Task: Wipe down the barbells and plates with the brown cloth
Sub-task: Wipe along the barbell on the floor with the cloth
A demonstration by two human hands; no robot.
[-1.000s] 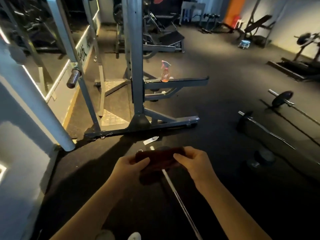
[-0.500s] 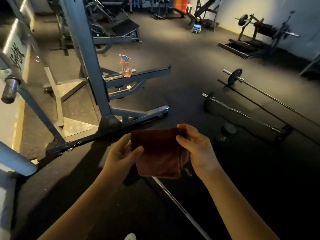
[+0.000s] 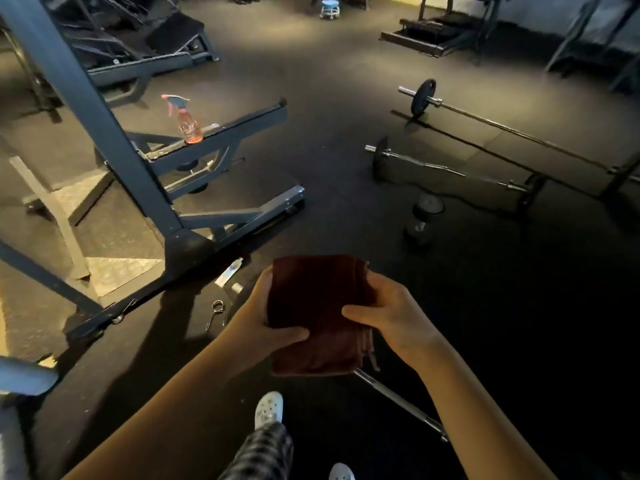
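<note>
Dim gym, dark rubber floor [image 3: 346, 133]. The left hand [image 3: 263, 323] and right hand [image 3: 391, 317] grip the folded brown cloth [image 3: 315, 306], fingers curled round its edges, above a barbell [image 3: 398, 396] on the floor; a plate-loaded barbell [image 3: 502, 128] lies farther off, a spray bottle [image 3: 188, 124] stands on the rack [image 3: 104, 126]

The place is a gym, in its free-weights area. Dark rubber flooring [image 3: 329, 140] is running from wall to wall. A heavy steel rack [image 3: 104, 133] is standing at the left, and a pink spray bottle [image 3: 187, 123] is sitting upright on its side arm. At the right a long barbell [image 3: 519, 133] is lying on the floor, carrying a black plate [image 3: 423, 97] near one end. Nearer, a curl bar [image 3: 446, 169] and a dumbbell [image 3: 424, 216] are lying on the floor too. A spring collar [image 3: 216, 313] is lying beside the rack's base. A padded bench machine [image 3: 166, 36] and another dark machine [image 3: 429, 39] are standing farther back.
</note>
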